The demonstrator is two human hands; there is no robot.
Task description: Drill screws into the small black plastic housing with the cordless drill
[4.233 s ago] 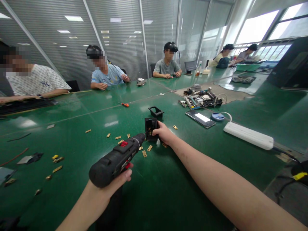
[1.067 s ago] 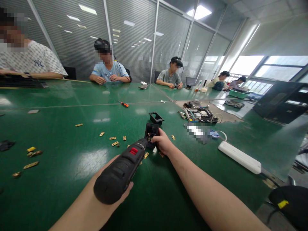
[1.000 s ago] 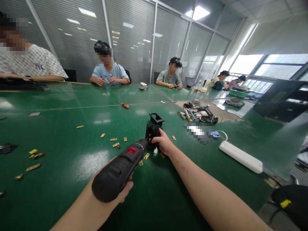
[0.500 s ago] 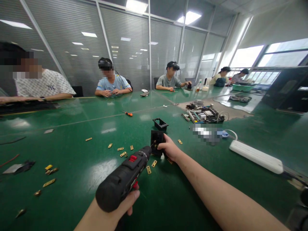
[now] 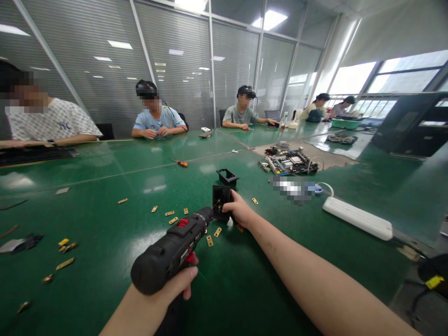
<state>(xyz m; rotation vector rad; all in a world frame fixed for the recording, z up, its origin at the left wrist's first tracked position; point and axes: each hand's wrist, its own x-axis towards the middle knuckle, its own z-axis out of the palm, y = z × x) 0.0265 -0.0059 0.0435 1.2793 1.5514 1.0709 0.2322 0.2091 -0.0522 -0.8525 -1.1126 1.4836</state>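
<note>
My left hand (image 5: 184, 280) is wrapped round the handle of a black cordless drill (image 5: 164, 254) with red switches. The drill's bit points forward into a black plastic housing (image 5: 219, 193), at small brass-coloured parts inside it. My right hand (image 5: 240, 210) grips that housing from its right side, thumb over the front, and keeps it upright on the table. Just behind stands a second black plastic frame (image 5: 227, 177), open at the top. Several flat brass plates with holes lie around, among them one brass plate (image 5: 209, 241) just below the drill's chuck.
On the green table (image 5: 266, 289) are an orange screwdriver (image 5: 181, 163), a circuit board (image 5: 292, 161) and a white power strip (image 5: 357, 218). Loose brass fittings (image 5: 68, 247) lie at left. Several people sit across the table, one co-worker (image 5: 157, 116) in light blue.
The whole view has shifted slightly, so things appear a little further left and higher. Both hands keep their hold, and the drill stays pointed into the housing.
</note>
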